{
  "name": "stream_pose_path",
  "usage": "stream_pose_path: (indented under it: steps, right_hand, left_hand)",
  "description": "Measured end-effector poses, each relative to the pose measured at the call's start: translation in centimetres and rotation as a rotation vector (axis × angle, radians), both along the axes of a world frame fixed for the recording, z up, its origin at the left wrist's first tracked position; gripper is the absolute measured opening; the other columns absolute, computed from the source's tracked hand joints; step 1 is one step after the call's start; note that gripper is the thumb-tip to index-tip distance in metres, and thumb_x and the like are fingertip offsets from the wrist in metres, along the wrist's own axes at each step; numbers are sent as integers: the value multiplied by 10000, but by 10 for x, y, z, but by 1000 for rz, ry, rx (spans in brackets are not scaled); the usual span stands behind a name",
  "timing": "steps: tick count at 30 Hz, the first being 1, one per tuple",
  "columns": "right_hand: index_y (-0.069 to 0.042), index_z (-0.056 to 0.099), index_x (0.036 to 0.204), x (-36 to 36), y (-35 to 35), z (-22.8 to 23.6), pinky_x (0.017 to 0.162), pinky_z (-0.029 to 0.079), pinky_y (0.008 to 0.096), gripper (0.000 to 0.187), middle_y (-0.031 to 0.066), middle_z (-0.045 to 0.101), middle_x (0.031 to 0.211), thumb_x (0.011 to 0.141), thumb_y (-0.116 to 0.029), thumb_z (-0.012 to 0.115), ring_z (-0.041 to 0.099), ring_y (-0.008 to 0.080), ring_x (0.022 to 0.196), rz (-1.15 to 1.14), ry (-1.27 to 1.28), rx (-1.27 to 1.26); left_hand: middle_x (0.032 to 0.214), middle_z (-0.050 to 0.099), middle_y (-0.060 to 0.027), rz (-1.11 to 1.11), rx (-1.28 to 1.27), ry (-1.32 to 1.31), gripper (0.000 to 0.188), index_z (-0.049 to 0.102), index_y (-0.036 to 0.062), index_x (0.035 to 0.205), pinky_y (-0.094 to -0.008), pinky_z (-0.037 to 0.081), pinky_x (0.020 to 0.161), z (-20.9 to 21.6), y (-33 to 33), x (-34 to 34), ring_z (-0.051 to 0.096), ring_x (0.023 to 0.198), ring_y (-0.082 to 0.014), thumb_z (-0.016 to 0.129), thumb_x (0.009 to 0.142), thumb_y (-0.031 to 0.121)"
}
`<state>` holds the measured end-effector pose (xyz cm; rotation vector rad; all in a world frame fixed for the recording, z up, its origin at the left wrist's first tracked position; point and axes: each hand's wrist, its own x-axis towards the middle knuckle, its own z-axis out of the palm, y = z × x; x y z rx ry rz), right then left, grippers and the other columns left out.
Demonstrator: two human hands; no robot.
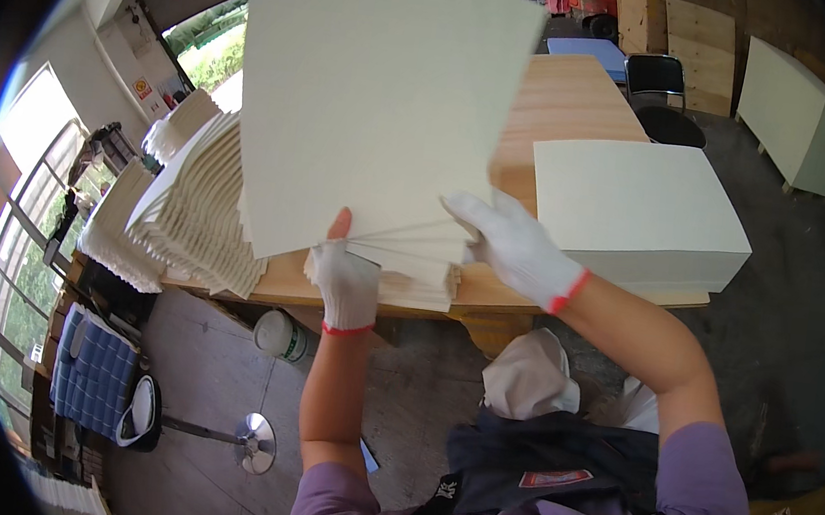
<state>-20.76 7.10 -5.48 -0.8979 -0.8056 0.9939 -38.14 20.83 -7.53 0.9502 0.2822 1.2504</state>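
Sheets (378, 103) sit pinched in left hand (348, 281) and right hand (524, 249); I judge work partway, squared stack (640, 196) at table's (575, 99) right edge, rippled piles (199, 200) pending left

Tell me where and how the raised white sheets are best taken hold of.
I'd grip the raised white sheets by their lower edge, coming from the wearer's side: left hand left of the middle, right hand at the right corner. That edge is nearest; the far edge is staggered. Layers spread apart at lower right, so the pinch there should span them.
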Motion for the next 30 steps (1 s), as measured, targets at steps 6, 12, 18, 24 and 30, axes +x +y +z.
stream_pose_path:
  steps: [6,12,18,24,30]
  right_hand:
    - [18,617,1270,16,106,-44,776,560,375,501,90,668,1130,976,-378,709,645,177,935,78,63,-153]
    - [101,607,1110,29,147,-107,683,501,398,596,100,562,921,896,-433,760,522,194,773,3,99,-248]
    - [68,591,1072,21,135,-93,669,516,361,550,71,512,850,918,-438,744,459,173,713,-5,46,-243]
    - [6,613,1096,8,67,-89,795,591,340,336,63,663,963,1036,-321,662,635,160,841,142,172,-69]
    - [-60,665,1284,60,-146,-116,813,591,318,365,113,735,1112,1047,-338,654,706,126,935,531,-640,-338]
  left_hand:
    - [1172,630,-65,406,-77,688,258,697,63,1217,-362,559,867,-33,66,-1,638,996,-190,682,969,132]
    - [1122,620,-66,156,-658,128,218,684,87,1176,-406,512,858,-59,73,10,593,1006,-232,703,961,124]
    - [1006,613,-47,157,-594,131,181,718,125,1117,-318,513,745,-71,82,8,591,849,-156,719,975,237]
    - [1289,608,-106,-88,-684,-56,272,601,150,1316,-430,438,1101,-33,39,-24,581,1189,-221,493,1101,277]
    - [1582,448,-174,-96,-395,9,570,408,138,1569,-535,362,1206,-84,-87,-34,416,1477,-351,599,1038,224]
